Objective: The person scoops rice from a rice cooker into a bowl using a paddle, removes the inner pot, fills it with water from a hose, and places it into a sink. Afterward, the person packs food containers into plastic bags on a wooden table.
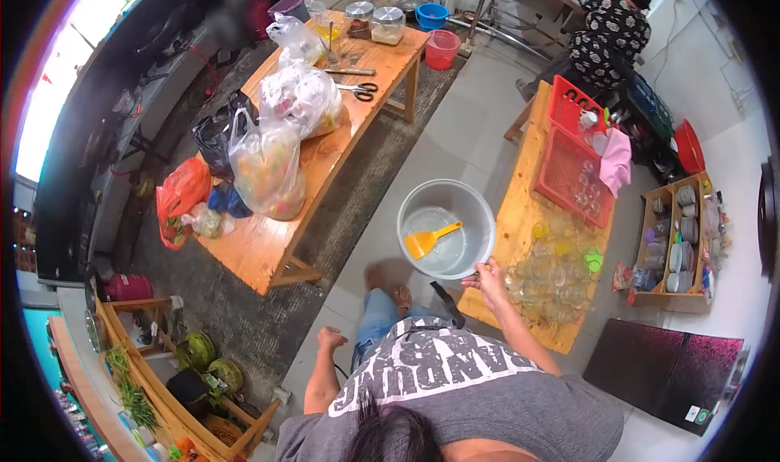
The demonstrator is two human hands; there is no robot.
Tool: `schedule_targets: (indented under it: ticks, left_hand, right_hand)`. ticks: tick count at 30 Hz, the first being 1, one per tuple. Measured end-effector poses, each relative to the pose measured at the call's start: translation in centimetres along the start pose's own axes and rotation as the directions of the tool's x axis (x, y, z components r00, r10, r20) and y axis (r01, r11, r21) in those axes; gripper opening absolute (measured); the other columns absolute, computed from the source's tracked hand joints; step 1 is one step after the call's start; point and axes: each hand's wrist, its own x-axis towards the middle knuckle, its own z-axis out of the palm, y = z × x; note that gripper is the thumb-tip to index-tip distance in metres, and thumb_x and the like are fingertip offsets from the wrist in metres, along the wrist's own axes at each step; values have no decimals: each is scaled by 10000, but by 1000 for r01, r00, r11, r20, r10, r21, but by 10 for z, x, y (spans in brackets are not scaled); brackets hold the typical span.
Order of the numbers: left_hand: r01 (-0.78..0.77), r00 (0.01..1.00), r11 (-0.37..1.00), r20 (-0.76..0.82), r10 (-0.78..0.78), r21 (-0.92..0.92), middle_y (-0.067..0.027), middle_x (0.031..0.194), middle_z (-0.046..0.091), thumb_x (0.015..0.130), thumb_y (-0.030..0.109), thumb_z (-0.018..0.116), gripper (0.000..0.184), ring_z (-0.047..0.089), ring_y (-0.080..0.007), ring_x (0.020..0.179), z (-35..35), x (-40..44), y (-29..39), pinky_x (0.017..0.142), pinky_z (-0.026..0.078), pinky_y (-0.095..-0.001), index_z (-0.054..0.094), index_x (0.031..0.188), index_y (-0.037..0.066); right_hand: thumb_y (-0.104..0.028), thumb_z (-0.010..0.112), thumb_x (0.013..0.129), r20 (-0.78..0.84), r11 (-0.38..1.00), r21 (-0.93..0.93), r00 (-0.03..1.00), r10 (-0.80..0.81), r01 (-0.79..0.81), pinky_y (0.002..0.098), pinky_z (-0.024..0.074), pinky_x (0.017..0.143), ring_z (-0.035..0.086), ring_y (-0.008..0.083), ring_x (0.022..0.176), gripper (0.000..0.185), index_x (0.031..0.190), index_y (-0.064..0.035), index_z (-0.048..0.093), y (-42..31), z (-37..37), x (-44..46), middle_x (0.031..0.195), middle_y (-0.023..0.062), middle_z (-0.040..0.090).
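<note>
My right hand (487, 282) grips the rim of a round grey basin (412, 204), which hangs over the tiled floor beside the right table. Inside the basin lies a yellow scoop (424, 242) with a handle; the bottom around it looks wet. Away from the basin, my left hand (330, 338) hangs low at my left side, fingers curled with nothing visible in them. Nearest to my right hand, many clear glasses (552, 275) crowd the near end of the wooden table (500, 255).
Bags of produce (268, 165) and scissors (361, 91) are on the left wooden table (244, 255). Red crates (561, 165) and a pink cloth (616, 160) lie on the right table. Another person (609, 31) is at the back right. A dish shelf (674, 242) stands far right.
</note>
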Motion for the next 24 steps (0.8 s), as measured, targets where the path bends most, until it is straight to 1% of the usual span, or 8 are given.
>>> schedule_targets:
  ticks: [1, 2, 5, 11, 13, 16, 19, 24]
  left_hand:
    - [84, 996, 995, 39, -82, -52, -100, 778, 666, 519, 110, 782, 332, 649, -205, 739, -9, -7, 15, 728, 511, -299, 650, 817, 47]
    - [-12, 1000, 984, 30, 7, 177, -62, 649, 653, 557, 168, 759, 250, 639, -164, 594, -22, -11, 38, 664, 514, -266, 657, 753, 51]
    - [-55, 994, 993, 101, 45, 103, -72, 634, 648, 647, 249, 686, 228, 645, -143, 609, -38, 77, 54, 652, 512, -276, 649, 710, 33]
    - [-554, 832, 780, 198, 517, 291, -137, 669, 637, 795, 457, 475, 492, 652, -260, 717, -90, 112, 258, 683, 511, -362, 641, 791, -6]
    - [-293, 919, 895, 357, 168, 335, -190, 808, 630, 787, 540, 467, 565, 626, -317, 807, -86, 96, 345, 724, 496, -388, 624, 885, 6]
    - [-13, 798, 925, 562, -220, 381, -230, 936, 596, 752, 608, 494, 621, 581, -367, 911, -49, 120, 417, 752, 473, -406, 599, 952, 30]
    - [-164, 684, 864, 686, -249, 476, -233, 968, 591, 734, 601, 524, 619, 581, -354, 927, -4, 144, 479, 778, 469, -407, 605, 952, 28]
    - [-666, 663, 501, 746, 57, 553, -237, 1023, 583, 705, 591, 574, 619, 581, -334, 955, 52, 174, 610, 822, 462, -408, 616, 952, 25]
  right_hand:
    - [-62, 415, 875, -22, 1000, 21, 1000, 6, -5, 315, 557, 511, 627, 218, 595, 239, 1096, 27, 409, -5, 3, 15, 854, 152, 593]
    - [-85, 433, 872, -30, 1000, -17, 1000, -3, 2, 304, 554, 524, 607, 185, 582, 187, 1044, -12, 449, -16, 7, 29, 845, 89, 576]
    - [-94, 444, 870, -78, 997, 22, 994, -72, 74, 304, 553, 530, 611, 186, 596, 167, 1012, -7, 456, -38, 21, 71, 846, 97, 577]
    - [-114, 458, 868, -298, 983, 156, 953, -49, 100, 299, 550, 550, 613, 191, 596, 152, 982, -14, 467, -88, 35, 120, 813, 122, 595]
    - [-99, 451, 869, -349, 974, 189, 936, -53, 126, 303, 553, 532, 618, 202, 598, 137, 977, -15, 462, -112, 35, 139, 805, 125, 596]
    - [-73, 453, 858, -411, 956, 249, 911, -40, 155, 312, 559, 505, 624, 219, 590, 136, 983, -20, 451, -137, 22, 175, 821, 141, 594]
    - [-69, 456, 854, -440, 940, 272, 896, -67, 204, 316, 560, 506, 624, 229, 583, 150, 993, -15, 452, -172, 10, 232, 830, 145, 593]
    - [-92, 460, 871, -350, 971, 188, 934, -78, 151, 305, 550, 526, 614, 208, 586, 185, 1040, -18, 441, -253, -23, 342, 839, 123, 582]
